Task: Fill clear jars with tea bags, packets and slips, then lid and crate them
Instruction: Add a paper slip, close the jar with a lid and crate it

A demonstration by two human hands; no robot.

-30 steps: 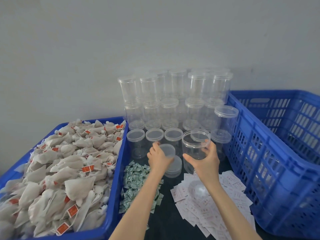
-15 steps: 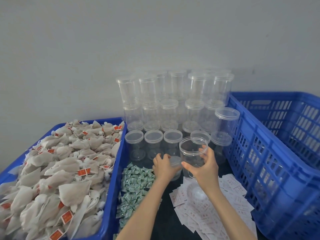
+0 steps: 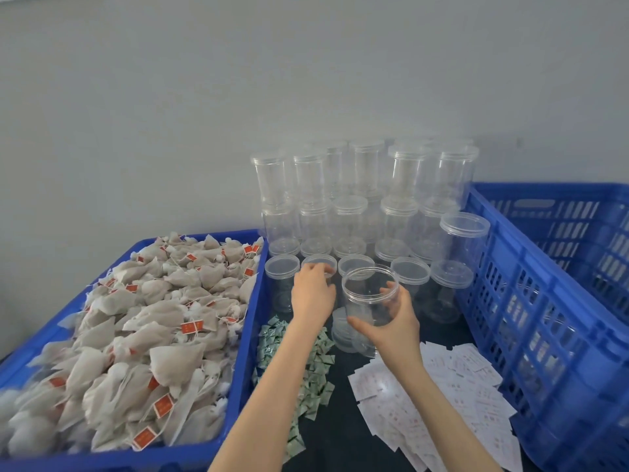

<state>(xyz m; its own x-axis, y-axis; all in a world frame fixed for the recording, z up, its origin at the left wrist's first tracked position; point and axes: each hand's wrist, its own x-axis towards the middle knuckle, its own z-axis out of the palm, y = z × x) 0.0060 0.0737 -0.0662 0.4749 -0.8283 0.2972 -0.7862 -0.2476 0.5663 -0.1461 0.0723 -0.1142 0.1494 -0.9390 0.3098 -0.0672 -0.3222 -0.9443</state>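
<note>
Right hand point(image 3: 391, 321) grips open, empty clear jar point(image 3: 369, 294), fingers and thumb curled round wall, held above lid stack point(image 3: 343, 332) on dark table.

Left hand point(image 3: 313, 294), a second ago setting loose lid on that stack, now off it and forward at next lidded jar point(image 3: 319, 264) in front row; fingers curl over its lid, grip itself unclear.

Likely de-lidding another. Filling not begun: tea bags point(image 3: 136, 321) untouched in left crate.
</note>
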